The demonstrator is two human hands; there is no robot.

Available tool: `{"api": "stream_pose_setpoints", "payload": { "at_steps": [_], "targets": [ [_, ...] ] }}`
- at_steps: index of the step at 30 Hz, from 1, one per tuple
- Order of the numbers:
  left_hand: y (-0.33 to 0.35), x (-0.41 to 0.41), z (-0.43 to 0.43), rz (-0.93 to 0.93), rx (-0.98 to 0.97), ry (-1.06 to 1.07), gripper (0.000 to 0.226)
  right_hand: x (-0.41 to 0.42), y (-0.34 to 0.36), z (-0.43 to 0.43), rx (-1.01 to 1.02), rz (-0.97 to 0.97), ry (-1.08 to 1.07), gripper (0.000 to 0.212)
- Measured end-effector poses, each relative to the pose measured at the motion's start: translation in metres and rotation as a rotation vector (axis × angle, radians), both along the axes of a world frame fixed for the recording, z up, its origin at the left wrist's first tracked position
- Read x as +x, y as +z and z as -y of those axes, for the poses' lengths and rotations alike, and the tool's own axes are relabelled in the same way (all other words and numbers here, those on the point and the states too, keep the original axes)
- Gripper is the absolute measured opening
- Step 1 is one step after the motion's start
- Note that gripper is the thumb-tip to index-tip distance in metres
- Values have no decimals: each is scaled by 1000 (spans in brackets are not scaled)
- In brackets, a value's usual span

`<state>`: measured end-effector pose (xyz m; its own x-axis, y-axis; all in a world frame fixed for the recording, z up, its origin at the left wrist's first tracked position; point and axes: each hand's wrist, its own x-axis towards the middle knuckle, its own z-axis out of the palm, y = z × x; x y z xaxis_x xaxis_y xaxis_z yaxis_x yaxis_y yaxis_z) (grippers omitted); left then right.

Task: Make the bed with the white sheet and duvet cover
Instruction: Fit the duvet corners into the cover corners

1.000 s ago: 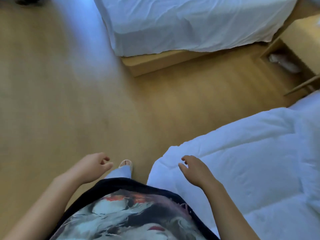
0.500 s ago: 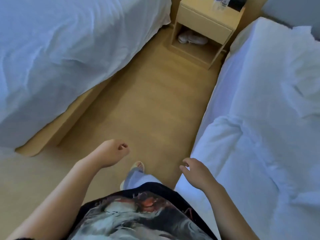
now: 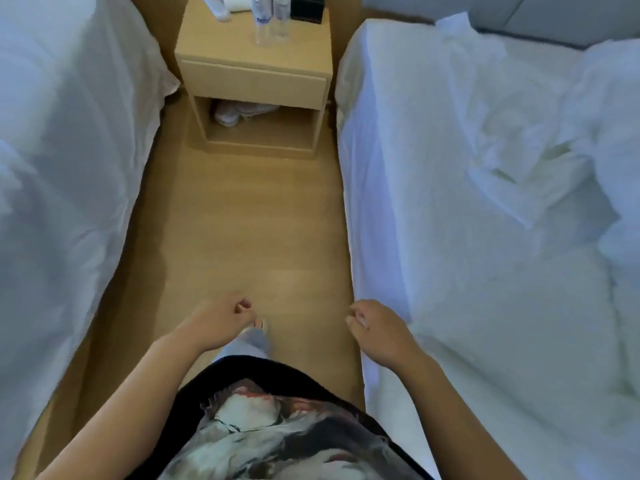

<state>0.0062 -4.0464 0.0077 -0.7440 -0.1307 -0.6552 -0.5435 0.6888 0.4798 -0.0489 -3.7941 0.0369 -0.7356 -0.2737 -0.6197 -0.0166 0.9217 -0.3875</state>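
Note:
I stand in the aisle between two beds. The bed on the right point(image 3: 398, 140) carries a white sheet over its side, a crumpled white duvet cover point(image 3: 512, 157) near the head, and a puffy white duvet point(image 3: 519, 323) nearer to me. My right hand point(image 3: 377, 330) hangs beside this bed's edge with loosely curled fingers and holds nothing. My left hand point(image 3: 218, 320) hovers over the floor, fingers loosely curled, also holding nothing.
A second bed with white linen point(image 3: 69, 168) fills the left side. At the aisle's far end stands a wooden nightstand point(image 3: 252, 81) with water bottles point(image 3: 270, 19) and a black box on top and white slippers in its shelf. Wooden floor point(image 3: 242, 237) runs between the beds.
My view has swung round from the bed's foot to face down the aisle toward the nightstand. Both hands have stayed low in front of me, holding nothing.

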Motion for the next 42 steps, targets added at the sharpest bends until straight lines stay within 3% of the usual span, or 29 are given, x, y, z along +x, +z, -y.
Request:
{"api": "stream_pose_setpoints", "payload": {
  "at_steps": [4,8,11,15,20,25,29,34,36,39,42],
  "targets": [
    [5,-178,-28,-55,6,-335,30,-82,14,-6,4,-40,-190,25],
    [15,-317,-108,-85,40,-590,24,-148,18,-53,15,-75,-455,36],
    [3,-404,-186,-59,104,-733,18,-205,5,-100,17,-89,-567,39],
    [-9,-500,-283,-38,73,-864,34,-296,-19,-165,17,-102,-680,40],
    [-28,-614,-388,-31,2,-1036,35,-415,-47,-244,-14,-87,-806,39],
    [-74,-705,-467,-57,40,-1035,41,-505,-91,-298,-39,-58,-885,42],
    [-121,-759,-513,-303,-56,-882,82,-567,-129,-326,-62,-108,-1006,50],
    [-169,-817,-547,-156,131,-653,116,-646,-164,-348,-66,-233,-1285,65],
    [-180,-835,-550,-63,235,-563,105,-675,-171,-356,-59,-280,-1398,72],
    [-181,-852,-540,-11,363,-613,47,-712,-180,-366,-36,-251,-1500,82],
    [-162,-867,-513,75,520,-659,31,-738,-179,-364,-339,-242,-1654,82]
  ]
}}
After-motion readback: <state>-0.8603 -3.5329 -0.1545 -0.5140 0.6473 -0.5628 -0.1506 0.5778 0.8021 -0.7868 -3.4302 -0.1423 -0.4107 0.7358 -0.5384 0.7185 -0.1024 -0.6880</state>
